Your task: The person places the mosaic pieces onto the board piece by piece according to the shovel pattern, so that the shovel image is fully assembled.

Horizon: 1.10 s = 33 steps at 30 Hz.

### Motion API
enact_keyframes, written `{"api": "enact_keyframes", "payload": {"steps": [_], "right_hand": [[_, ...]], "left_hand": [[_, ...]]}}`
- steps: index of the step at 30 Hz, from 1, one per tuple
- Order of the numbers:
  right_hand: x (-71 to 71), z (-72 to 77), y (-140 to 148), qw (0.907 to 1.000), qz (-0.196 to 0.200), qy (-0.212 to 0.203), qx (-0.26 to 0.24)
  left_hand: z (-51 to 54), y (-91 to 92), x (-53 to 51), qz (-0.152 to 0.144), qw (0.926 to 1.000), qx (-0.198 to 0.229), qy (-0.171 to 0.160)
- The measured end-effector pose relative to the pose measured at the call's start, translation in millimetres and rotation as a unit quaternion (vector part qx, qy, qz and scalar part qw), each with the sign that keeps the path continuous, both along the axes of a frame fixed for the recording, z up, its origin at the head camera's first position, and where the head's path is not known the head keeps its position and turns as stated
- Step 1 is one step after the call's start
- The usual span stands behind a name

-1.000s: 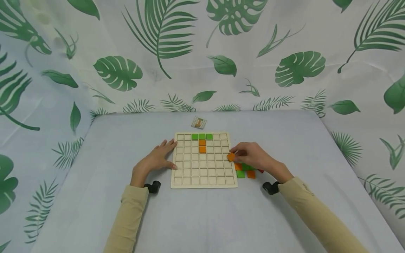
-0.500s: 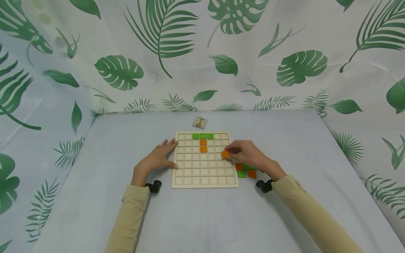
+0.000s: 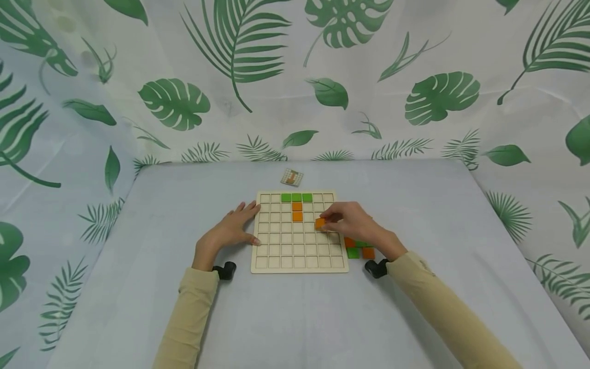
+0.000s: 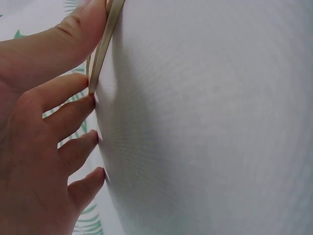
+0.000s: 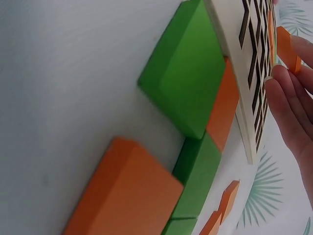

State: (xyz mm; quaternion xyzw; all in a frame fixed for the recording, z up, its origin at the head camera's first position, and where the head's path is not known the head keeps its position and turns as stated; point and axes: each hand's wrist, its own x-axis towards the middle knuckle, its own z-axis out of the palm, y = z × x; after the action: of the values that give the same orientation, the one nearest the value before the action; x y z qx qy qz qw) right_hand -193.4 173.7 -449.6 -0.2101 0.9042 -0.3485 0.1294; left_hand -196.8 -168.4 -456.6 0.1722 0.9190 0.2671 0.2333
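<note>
A pale wooden grid board (image 3: pixel 280 251) lies on the table. Three green square tiles (image 3: pixel 296 197) sit side by side in its far row, and two orange tiles (image 3: pixel 297 211) run down from the middle one. My left hand (image 3: pixel 226 230) rests at the board's left edge, fingers spread and straight, thumb on the rim. Over the right part of the board, my right hand (image 3: pixel 352 223) pinches an orange square tile (image 3: pixel 320 224) between thumb and fingers. In the right wrist view the pinched tile (image 5: pixel 287 49) is tilted above the grid.
Loose green and orange tiles (image 3: pixel 353 252) lie against the board's right side, partly under the right hand. A small patterned card (image 3: pixel 292 177) lies beyond the far edge. Each wrist wears a black camera (image 3: pixel 377 268). A leaf-printed cloth (image 3: pixel 258 102) stands behind the table.
My right hand has moved left from the board's right edge to over its squares, carrying the orange tile. The left hand stays at the left edge.
</note>
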Motion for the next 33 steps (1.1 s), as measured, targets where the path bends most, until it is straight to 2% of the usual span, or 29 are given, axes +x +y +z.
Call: {"api": "enact_keyframes", "payload": {"steps": [15,23,33], "right_hand": [[-4.4,1.4,-21,0.9995,0.028,0.014,-0.009],[-9.0,-3.7,-33,0.9982,0.051,0.031,-0.004],[-12.2,-6.5,-44,0.9971,0.067,0.038,0.0]], "left_hand": [[2.2,0.5,0.9,0.002,1.0,-0.004,-0.005],[4.7,1.4,0.9,0.003,0.9999,-0.002,-0.011],[0.3,0.6,-1.3,0.0,1.0,-0.005,-0.006]]}}
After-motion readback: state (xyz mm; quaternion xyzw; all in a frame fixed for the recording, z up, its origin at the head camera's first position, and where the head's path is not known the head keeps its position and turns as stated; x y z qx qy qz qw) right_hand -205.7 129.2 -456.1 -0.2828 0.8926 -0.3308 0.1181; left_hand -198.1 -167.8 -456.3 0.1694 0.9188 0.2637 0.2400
